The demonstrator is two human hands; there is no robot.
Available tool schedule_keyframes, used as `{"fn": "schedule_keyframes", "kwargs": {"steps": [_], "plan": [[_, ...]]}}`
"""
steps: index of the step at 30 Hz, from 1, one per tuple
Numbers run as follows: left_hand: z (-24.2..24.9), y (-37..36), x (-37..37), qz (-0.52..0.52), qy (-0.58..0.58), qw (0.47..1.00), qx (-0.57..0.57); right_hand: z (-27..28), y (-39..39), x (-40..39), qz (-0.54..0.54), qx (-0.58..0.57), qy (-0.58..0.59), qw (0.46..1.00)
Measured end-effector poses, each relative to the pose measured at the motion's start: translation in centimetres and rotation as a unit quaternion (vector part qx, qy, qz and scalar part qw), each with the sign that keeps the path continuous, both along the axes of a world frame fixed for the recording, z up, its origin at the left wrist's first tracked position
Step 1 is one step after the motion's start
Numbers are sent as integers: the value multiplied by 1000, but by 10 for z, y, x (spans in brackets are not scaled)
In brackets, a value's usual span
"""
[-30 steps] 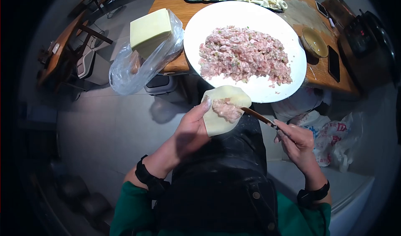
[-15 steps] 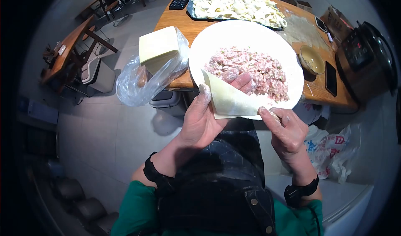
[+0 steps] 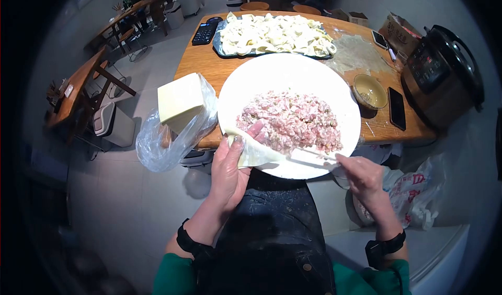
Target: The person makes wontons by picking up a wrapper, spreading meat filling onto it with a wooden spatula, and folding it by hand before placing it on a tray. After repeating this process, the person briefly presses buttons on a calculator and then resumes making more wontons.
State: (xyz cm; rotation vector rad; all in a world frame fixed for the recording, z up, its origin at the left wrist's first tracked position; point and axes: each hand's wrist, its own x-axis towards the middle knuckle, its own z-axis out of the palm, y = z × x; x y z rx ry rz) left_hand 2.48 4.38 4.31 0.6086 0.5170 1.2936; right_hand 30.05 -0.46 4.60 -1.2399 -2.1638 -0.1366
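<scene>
A pale, thin wrapper [image 3: 253,153] lies across the fingers of my left hand [image 3: 231,164], with my thumb pressed on its edge. My right hand [image 3: 362,174] is closed round the end of a flat, light spatula [image 3: 312,157], whose blade is over the near part of the white plate [image 3: 282,67], close to the wrapper. Pink minced filling [image 3: 293,120] with green bits is heaped on the plate. Left of the plate stands a stack of square wrappers [image 3: 180,97] in a clear plastic bag [image 3: 164,143].
A tray of folded dumplings [image 3: 277,33] is behind the plate, with a calculator [image 3: 204,33] beside it. To the right are a bowl [image 3: 370,92], a black phone [image 3: 397,109] and a rice cooker [image 3: 439,75]. A person [image 3: 130,2] is at a far table.
My right hand has let go of the wrapper's corner and moved right, and the spatula now shows extended from it. My left hand has shifted left with the wrapper. The view has tilted up.
</scene>
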Motion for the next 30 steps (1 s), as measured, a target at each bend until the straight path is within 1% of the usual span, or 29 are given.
{"fn": "schedule_keyframes", "kwargs": {"steps": [3, 4, 6, 7, 8, 9, 10, 11, 12, 13, 14, 15, 16, 17, 18, 19, 20, 22, 23, 24, 25, 26, 27, 28, 29, 30], "plan": [[-6, 8, -2, -7, 56, 998, -34, 14, 28, 51, -185, 15, -13, 983], [-8, 9, -1, -11, 56, 998, -33, 17, 41, 68, -239, 23, -22, 970], [-14, 10, 2, -4, 136, 991, -17, 16, 69, 104, -262, 44, -105, 958], [-16, 10, 5, 6, 151, 988, -10, 16, 81, 117, -262, 42, -104, 958], [-17, 10, 7, 8, 154, 988, -13, 14, 92, 127, -264, 18, -163, 950], [-19, 11, 7, -18, 171, 985, 2, 15, 100, 126, -260, -6, -221, 940], [-19, 10, 7, -41, 188, 981, 16, 18, 105, 125, -265, -22, -222, 938], [-18, 10, 10, -33, 176, 984, 21, 20, 106, 120, -283, -28, -175, 943], [-21, 11, 9, -45, 198, 979, 22, 29, 102, 105, -301, -34, -127, 944], [-17, 11, 10, -52, 195, 979, 27, 34, 97, 90, -306, -41, -44, 950], [-12, 12, 11, -60, 191, 979, 33, 30, 92, 79, -235, -100, 120, 959], [-11, 13, 12, -55, 192, 979, 29, 26, 83, 67, -160, -156, 280, 934], [-10, 14, 13, -62, 205, 976, 40, 36, 65, 33, -133, -220, 319, 912], [-10, 14, 14, -72, 218, 972, 51, 36, 48, 8, -90, -262, 338, 899], [-9, 14, 15, -75, 218, 972, 51, 33, 36, -9, -34, -282, 335, 898], [-8, 13, 16, -72, 236, 967, 63, 37, 28, -27, -5, -314, 335, 889], [-8, 12, 17, -68, 253, 962, 76, 30, 28, -36, -10, -331, 304, 893], [-6, 11, 17, -66, 244, 965, 68, 9, 33, -36, -44, -374, 335, 864], [-5, 12, 17, -55, 235, 969, 59, 8, 34, -35, -41, -372, 331, 866], [-6, 10, 16, -52, 233, 969, 59, 7, 31, -33, -41, -360, 369, 856], [-6, 7, 15, -60, 183, 980, 54, 5, 27, -33, -43, -347, 408, 843], [-8, 4, 14, -69, 131, 988, 46, 3, 21, -41, -44, -349, 407, 843], [-7, 3, 17, -69, 128, 988, 44, 1, 13, -59, -19, -337, 437, 834], [-6, 3, 21, -74, -8, 997, 10, -1, 8, -75, 7, -323, 466, 823], [-5, 1, 24, -78, -142, 986, -26, -5, 5, -86, 24, -326, 472, 819], [-8, -1, 26, -79, -143, 986, -29, -8, 3, -97, 40, -327, 477, 815]]}}
